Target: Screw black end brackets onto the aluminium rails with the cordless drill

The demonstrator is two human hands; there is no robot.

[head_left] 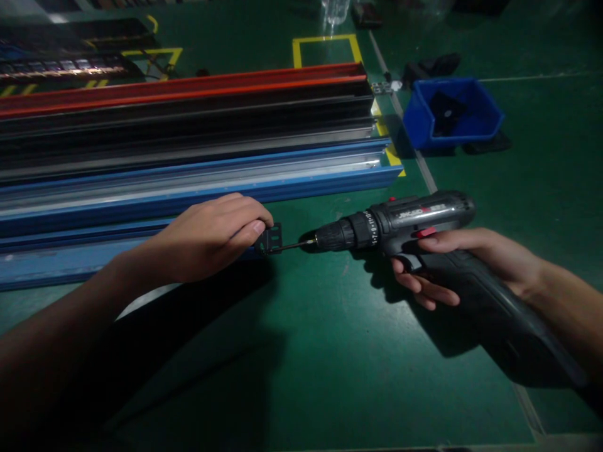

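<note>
the right hand [499,254] grips a black drill [414,216]. left of the drill, at its bit [294,245], the left hand [219,235] pinches a black bracket [276,235] by the end of the near blue rail [56,260]. beyond the drill sits a blue bin [418,122].

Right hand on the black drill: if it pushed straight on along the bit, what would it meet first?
Probably the small black slotted bracket at the left hand: the thin metal bit of the black drill, ahead of the right hand, seems to reach it, though depth is unclear.
</note>
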